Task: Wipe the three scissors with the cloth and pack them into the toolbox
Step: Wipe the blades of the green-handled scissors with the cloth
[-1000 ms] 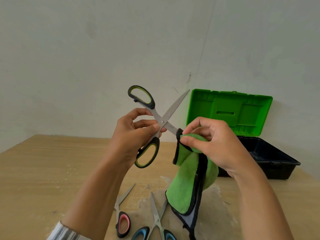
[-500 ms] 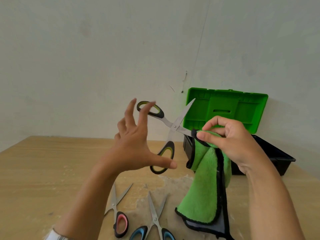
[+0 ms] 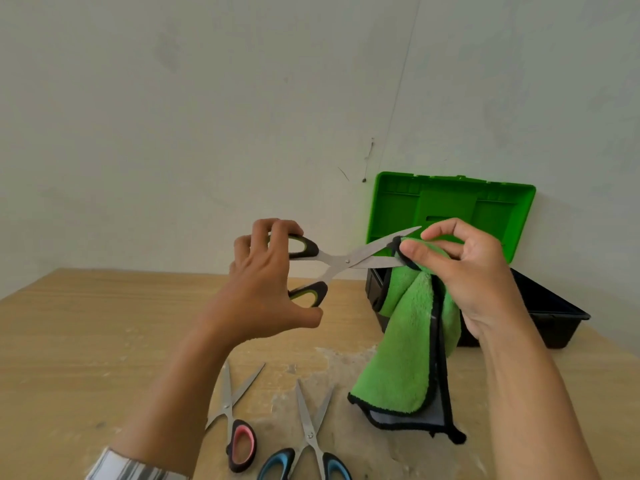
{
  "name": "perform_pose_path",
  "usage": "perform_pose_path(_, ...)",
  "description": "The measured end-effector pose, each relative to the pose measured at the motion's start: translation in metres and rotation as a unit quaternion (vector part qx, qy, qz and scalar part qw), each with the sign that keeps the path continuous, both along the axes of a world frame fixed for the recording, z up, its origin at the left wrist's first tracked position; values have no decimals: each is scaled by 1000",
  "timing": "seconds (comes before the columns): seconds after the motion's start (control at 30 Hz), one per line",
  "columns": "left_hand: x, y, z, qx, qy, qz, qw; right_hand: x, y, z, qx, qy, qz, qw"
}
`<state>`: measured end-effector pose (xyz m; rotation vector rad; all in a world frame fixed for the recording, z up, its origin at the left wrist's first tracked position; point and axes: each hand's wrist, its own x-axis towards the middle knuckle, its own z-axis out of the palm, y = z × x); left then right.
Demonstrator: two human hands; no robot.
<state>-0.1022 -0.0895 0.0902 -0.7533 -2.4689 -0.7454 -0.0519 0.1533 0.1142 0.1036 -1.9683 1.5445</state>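
Note:
My left hand [image 3: 266,285] holds the green-and-black-handled scissors [image 3: 341,261] by the upper handle loop, in the air, blades spread and pointing right. My right hand [image 3: 464,271] pinches the green cloth [image 3: 412,344] around the lower blade near its tip; the cloth hangs down to the table. The pink-handled scissors [image 3: 235,424] and the blue-handled scissors [image 3: 308,441] lie open on the table at the front. The toolbox [image 3: 561,317] stands open at the back right, its green lid [image 3: 453,206] upright.
A wooden table [image 3: 86,334] runs to a pale wall behind. A scuffed whitish patch marks the table under the cloth and the lying scissors. A striped sleeve cuff [image 3: 128,469] shows at the bottom left.
My left hand let go, then took the scissors by the upper handle. The scissors turned from steep to nearly level. Both hands and the cloth shifted right toward the toolbox.

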Motion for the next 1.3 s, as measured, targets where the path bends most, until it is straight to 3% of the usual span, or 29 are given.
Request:
perform_pose_path(0.17,-4,0,-2,48,-11,-32,998,-2,8,0,-43,62,-47,996)
perform_pose_path(0.33,-5,-1,0,73,-21,-19,997,-5,27,-5,-57,85,-154,983)
perform_pose_path(0.43,-2,6,-1,79,-26,-27,996,-2,30,-6,-9,58,-199,978)
perform_pose_path(0.63,-2,33,0,94,-40,-43,994,14,61,-4,136,-47,-187,972)
perform_pose_path(0.97,-29,137,24,-25,-85,-53,995,32,143,2,246,-150,-145,947)
perform_pose_path(1.3,-118,225,1,-171,-180,-34,968,-2,182,-18,324,-224,-35,919)
